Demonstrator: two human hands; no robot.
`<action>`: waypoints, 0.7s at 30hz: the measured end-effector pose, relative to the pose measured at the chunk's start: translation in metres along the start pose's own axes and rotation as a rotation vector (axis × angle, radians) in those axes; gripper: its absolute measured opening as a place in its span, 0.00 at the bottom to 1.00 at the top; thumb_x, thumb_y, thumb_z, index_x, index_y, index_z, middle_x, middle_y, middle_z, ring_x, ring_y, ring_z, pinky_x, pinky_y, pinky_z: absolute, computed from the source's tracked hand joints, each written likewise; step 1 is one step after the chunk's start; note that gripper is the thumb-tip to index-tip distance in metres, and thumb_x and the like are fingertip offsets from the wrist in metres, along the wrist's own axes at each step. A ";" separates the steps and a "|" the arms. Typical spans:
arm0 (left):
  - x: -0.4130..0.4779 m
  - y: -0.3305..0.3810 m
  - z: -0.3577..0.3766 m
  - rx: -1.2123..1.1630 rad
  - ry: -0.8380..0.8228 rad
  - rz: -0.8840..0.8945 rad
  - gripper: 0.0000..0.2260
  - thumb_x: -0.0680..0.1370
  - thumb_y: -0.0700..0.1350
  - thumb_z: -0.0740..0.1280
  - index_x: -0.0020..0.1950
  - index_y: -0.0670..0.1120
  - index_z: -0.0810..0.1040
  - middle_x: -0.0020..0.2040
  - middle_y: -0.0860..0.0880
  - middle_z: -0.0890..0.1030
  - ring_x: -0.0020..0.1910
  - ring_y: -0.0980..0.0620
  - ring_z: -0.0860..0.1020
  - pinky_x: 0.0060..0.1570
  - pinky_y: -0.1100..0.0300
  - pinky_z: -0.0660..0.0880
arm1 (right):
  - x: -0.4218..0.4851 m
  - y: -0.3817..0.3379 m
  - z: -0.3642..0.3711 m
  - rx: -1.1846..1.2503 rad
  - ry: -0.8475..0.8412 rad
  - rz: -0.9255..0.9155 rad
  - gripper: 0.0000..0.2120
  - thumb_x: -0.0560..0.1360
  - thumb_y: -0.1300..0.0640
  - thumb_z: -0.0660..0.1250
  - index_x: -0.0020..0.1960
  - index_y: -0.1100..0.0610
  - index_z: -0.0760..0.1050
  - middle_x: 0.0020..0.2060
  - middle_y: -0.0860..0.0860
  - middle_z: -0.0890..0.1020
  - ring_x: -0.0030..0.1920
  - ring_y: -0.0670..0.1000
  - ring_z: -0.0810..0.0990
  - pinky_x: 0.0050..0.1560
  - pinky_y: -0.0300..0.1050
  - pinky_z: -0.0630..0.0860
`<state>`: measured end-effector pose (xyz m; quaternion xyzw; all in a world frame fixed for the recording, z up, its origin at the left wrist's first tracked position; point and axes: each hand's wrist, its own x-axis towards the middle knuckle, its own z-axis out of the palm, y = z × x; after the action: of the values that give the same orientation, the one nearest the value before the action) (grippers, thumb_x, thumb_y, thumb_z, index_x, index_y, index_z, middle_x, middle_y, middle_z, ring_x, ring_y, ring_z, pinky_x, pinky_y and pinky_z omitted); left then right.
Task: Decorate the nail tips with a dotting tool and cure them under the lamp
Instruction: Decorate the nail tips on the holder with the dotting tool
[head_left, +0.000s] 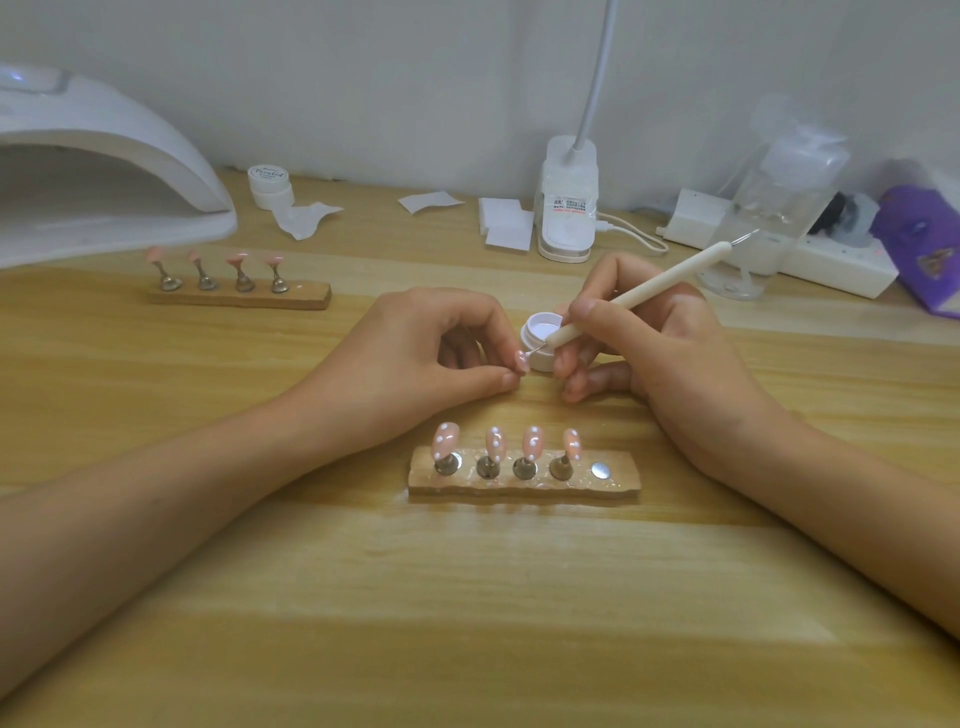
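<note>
My left hand (426, 353) pinches a small pink nail tip (521, 360) between thumb and fingers. My right hand (649, 343) grips a cream dotting tool (639, 293), whose fine metal point touches that nail tip. Just behind them stands an open white gel pot (540, 335). In front of my hands a wooden holder (524, 480) carries several pink nail tips with white dots on metal stands; its rightmost magnet spot (601, 471) is bare. A second wooden holder (239, 293) with several plain pink tips sits at the left. The white curing lamp (98, 171) stands at the far left.
Behind lie a closed white gel jar (268, 184), white wipes (506, 223), a desk lamp base (566, 208) with its cable, a clear pump bottle (774, 208), a white power strip (810, 249) and a purple packet (924, 244). The wall runs close behind.
</note>
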<state>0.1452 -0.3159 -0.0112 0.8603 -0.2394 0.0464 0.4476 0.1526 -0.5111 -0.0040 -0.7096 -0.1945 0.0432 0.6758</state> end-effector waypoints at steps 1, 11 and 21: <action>0.000 0.000 0.000 0.001 0.000 0.000 0.09 0.72 0.38 0.76 0.39 0.52 0.81 0.31 0.66 0.78 0.30 0.65 0.75 0.33 0.76 0.67 | 0.000 0.000 0.000 0.003 0.004 -0.006 0.12 0.80 0.65 0.63 0.38 0.58 0.69 0.31 0.55 0.81 0.31 0.52 0.78 0.32 0.43 0.79; 0.000 0.000 0.000 -0.010 -0.008 0.002 0.07 0.72 0.38 0.75 0.40 0.50 0.81 0.31 0.66 0.78 0.30 0.64 0.75 0.34 0.76 0.67 | -0.001 0.000 -0.001 0.024 0.008 -0.067 0.08 0.76 0.59 0.63 0.38 0.57 0.69 0.32 0.54 0.81 0.32 0.51 0.79 0.32 0.43 0.78; 0.000 -0.001 -0.001 -0.009 -0.014 0.008 0.07 0.72 0.38 0.75 0.40 0.49 0.81 0.32 0.65 0.79 0.31 0.63 0.75 0.34 0.76 0.67 | -0.001 0.000 -0.001 0.028 -0.001 -0.088 0.08 0.75 0.60 0.64 0.37 0.56 0.71 0.32 0.54 0.82 0.33 0.51 0.79 0.33 0.43 0.78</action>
<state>0.1454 -0.3146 -0.0110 0.8576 -0.2459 0.0413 0.4499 0.1520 -0.5124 -0.0037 -0.6910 -0.2251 0.0166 0.6867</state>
